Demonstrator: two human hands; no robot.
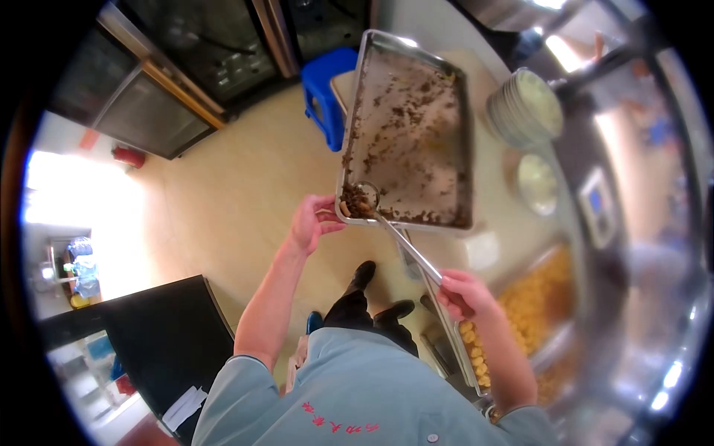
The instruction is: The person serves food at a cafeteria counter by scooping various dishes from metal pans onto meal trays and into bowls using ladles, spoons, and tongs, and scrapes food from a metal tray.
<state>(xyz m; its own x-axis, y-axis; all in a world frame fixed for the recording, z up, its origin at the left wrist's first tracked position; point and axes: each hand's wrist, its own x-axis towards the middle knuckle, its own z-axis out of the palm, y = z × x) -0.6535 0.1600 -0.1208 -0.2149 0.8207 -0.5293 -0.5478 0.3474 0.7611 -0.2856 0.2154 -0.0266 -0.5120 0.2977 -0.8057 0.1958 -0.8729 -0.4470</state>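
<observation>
A rectangular metal tray [439, 160] with dark brown crumbly food scattered over its bottom is at the upper middle of the head view. My left hand [316, 223] grips the tray's near left corner, fingers at the rim. In my right hand [465, 295] is the handle of a long metal ladle [409, 249]. Its round bowl rests inside that same corner, against a small heap of the brown food [355, 202].
A stack of pale bowls [524, 110] and a single bowl [537, 184] stand right of the tray. Trays of yellow food pieces [539, 297] lie at the lower right. A blue stool [321, 93] is on the floor behind the tray; a black cabinet [163, 342] stands left.
</observation>
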